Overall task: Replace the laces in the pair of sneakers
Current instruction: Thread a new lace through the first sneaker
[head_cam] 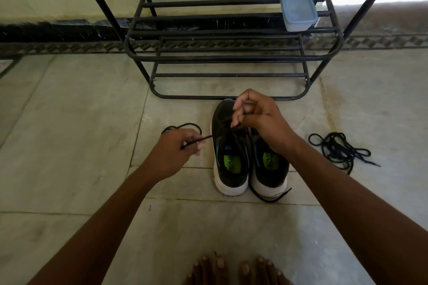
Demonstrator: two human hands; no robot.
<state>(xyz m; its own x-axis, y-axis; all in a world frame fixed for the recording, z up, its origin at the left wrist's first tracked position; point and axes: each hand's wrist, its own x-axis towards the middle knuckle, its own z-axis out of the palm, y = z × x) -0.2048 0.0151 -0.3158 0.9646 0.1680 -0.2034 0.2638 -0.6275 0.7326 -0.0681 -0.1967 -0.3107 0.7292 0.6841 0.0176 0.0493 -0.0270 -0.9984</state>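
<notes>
Lacing the left sneaker (228, 146) on the floor (69, 122).
Left hand (176, 152) pinches the lace (196, 141) taut leftward, crosswise; right hand (257, 115), nearer the eyelets, seemingly pinches its other end.

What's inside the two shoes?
Each sneaker shows a bright green insole patch: left sneaker, right sneaker. The toe ends inside are dark, and the right hand covers the fronts.

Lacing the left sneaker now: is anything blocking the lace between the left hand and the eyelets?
Nothing visible does. The left hand pinches the lace, which runs free across bare floor to the left sneaker. The right hand grips the lace at the eyelets, covering them.
</notes>
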